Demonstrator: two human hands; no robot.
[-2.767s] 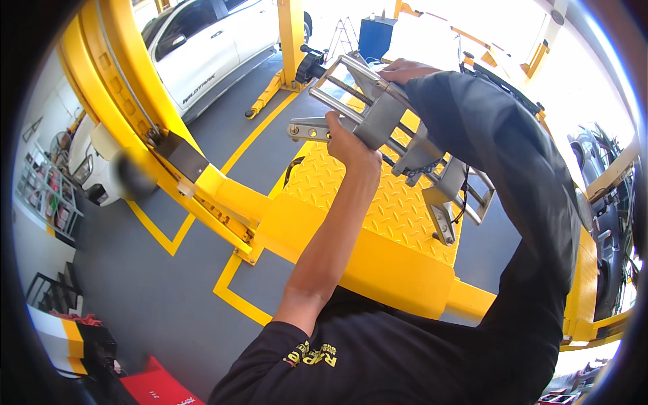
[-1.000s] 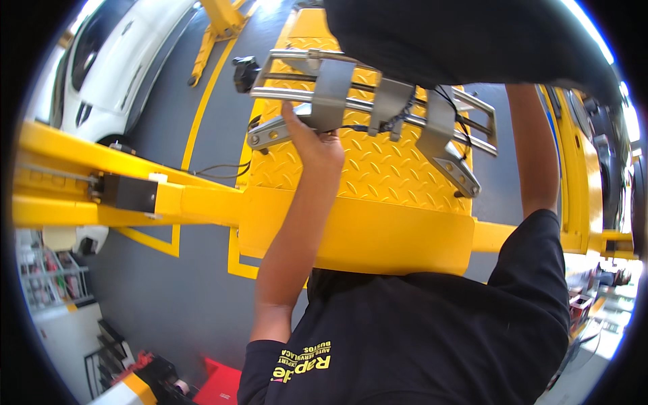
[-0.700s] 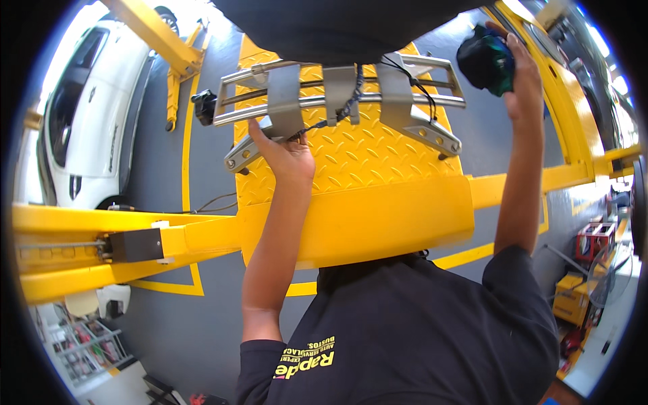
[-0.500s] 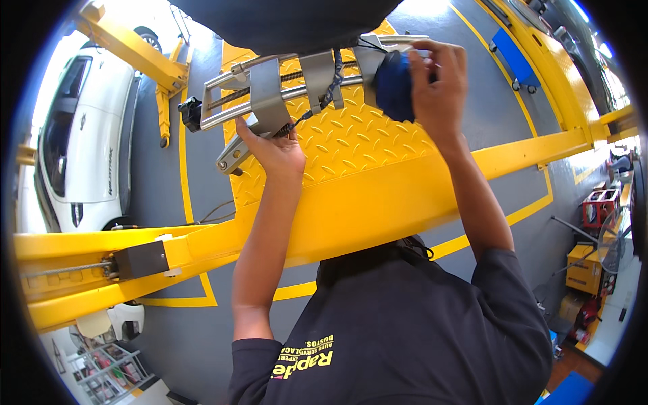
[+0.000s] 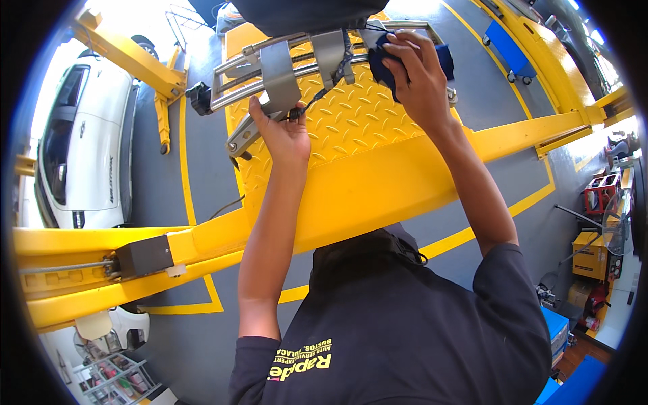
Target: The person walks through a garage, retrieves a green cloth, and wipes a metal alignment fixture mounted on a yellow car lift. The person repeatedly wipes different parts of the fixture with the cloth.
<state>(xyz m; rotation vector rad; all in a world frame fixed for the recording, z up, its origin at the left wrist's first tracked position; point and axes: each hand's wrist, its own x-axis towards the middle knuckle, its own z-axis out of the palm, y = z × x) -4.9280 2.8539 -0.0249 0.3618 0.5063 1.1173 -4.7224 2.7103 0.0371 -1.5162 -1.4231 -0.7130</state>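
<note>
A metal wheel clamp, with chrome rods, a threaded screw and flat grey brackets, lies across the upper middle of the view. A black knob sits at its left end. My left hand is closed round its lower bracket, thumb up along the metal; some fingers are hidden behind. At the clamp's right part, my right hand presses a dark blue cloth against it, fingers bent over the fabric. A dark cord hangs over the clamp near its middle.
Beneath the clamp is a yellow tread-plate platform, with a thick yellow beam crossing nearer to me. A white vehicle stands at the left. A blue wheeled cart is at the upper right, and a fan at the far right.
The clamp and my left hand have shifted slightly right and up. My right hand has moved a little left and down, its fingers now lying across the cloth.
</note>
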